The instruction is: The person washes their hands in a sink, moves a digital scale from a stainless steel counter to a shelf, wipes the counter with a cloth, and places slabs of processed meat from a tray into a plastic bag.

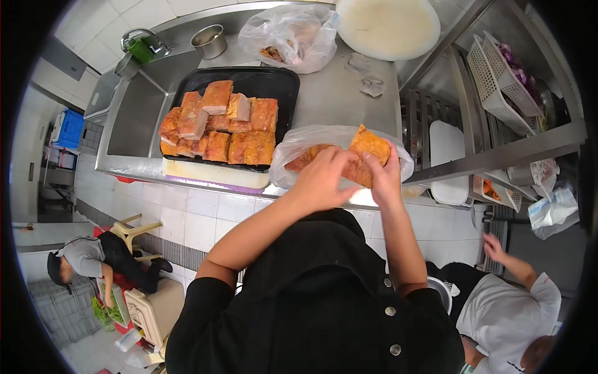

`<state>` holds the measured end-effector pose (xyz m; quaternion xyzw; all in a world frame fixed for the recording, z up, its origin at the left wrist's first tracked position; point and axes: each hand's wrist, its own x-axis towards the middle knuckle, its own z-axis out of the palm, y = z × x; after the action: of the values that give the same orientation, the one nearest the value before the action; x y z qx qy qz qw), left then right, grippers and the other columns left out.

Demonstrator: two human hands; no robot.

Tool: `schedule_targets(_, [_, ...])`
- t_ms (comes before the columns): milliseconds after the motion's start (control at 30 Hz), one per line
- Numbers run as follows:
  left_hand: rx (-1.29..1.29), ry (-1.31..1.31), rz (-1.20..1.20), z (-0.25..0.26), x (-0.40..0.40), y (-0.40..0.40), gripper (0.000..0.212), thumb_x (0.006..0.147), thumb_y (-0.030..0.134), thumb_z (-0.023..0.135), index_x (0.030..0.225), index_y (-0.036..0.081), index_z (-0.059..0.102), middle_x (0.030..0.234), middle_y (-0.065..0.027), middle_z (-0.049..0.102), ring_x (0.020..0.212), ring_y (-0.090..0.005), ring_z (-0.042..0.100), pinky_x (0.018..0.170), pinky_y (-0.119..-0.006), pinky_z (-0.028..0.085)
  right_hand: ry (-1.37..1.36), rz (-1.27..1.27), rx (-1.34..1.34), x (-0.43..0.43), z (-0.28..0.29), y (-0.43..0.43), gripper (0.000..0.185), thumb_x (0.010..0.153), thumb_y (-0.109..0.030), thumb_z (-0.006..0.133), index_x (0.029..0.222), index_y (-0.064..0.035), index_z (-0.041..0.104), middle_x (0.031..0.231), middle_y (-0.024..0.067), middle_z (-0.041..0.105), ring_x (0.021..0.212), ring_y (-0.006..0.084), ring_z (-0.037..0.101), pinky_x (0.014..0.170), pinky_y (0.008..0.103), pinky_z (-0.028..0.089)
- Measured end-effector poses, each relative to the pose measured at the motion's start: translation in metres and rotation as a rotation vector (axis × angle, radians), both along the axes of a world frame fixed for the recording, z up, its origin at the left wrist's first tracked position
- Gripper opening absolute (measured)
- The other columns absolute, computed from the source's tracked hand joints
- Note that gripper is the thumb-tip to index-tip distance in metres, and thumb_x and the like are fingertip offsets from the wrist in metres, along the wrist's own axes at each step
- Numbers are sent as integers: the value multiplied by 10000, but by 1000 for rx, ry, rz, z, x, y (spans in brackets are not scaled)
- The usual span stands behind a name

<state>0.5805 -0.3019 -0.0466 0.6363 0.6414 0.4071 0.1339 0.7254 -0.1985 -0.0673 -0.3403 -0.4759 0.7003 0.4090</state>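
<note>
My right hand (385,175) grips a square piece of browned, crisp-skinned meat (370,144) at its lower right side, above a clear plastic bag (289,140). Fingers bent, my left hand (322,180) reaches over the bag beside that piece; its fingertips touch or nearly touch the meat, and whether it holds any cannot be told. More browned meat (299,161) lies in the bag. To the left, a black tray (286,89) bears several thick meat blocks (252,147), some stacked. The tray rests partly over a white cutting board (219,174).
Behind the tray stand a steel pot (209,43) and a filled plastic bag (294,35). A round white board (387,28) is at the back. Left is a sink (135,119); right, a steel rack (495,147). One person (93,257) bends at lower left, another (500,299) is at lower right.
</note>
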Motion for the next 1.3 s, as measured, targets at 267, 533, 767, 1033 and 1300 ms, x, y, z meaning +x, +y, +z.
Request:
schedule_targets(267, [-498, 323, -155, -109, -36, 56, 716, 621, 163, 775, 1221, -10, 424, 1132, -221, 569, 1098, -375, 555, 929, -431, 462, -674, 295, 557, -7, -75, 55, 434, 792, -166, 735, 1152, -16, 543, 1104, 150, 612, 1000, 286, 602, 857, 399, 483])
schedule_targets(533, [-499, 373, -187, -99, -46, 56, 852, 572, 176, 818, 1277, -22, 383, 1189, -229, 550, 1119, -389, 547, 938, -423, 462, -1101, 273, 1261, 0, -95, 62, 575, 844, -441, 630, 1279, -75, 545, 1166, 92, 603, 1190, 258, 469, 949, 487, 328])
schedule_targets(767, [-317, 459, -267, -69, -35, 26, 531, 705, 233, 737, 1143, 1, 550, 1164, -223, 571, 1071, -352, 576, 956, -434, 436, -1277, 132, 1315, 2, -88, 60, 427, 890, -436, 557, 1129, -88, 620, 1100, 77, 636, 1064, 266, 549, 900, 477, 362])
schedule_targets(1033, [-742, 590, -427, -47, -24, 10, 152, 835, 140, 549, 863, 91, 690, 893, -128, 683, 929, -326, 638, 885, -451, 459, -1323, 386, 973, 83, -11, 93, 209, 775, -198, 694, 924, -51, 684, 885, 166, 690, 769, 369, 658, 747, 491, 509])
schedule_targets(1300, [-269, 397, -472, -100, 47, 133, 364, 844, 265, 611, 1196, 173, 618, 1222, -130, 576, 1134, -337, 541, 942, -457, 448, -943, -209, 634, 114, -52, 99, 549, 767, -78, 613, 1292, -10, 469, 932, 184, 642, 797, 262, 643, 734, 362, 512])
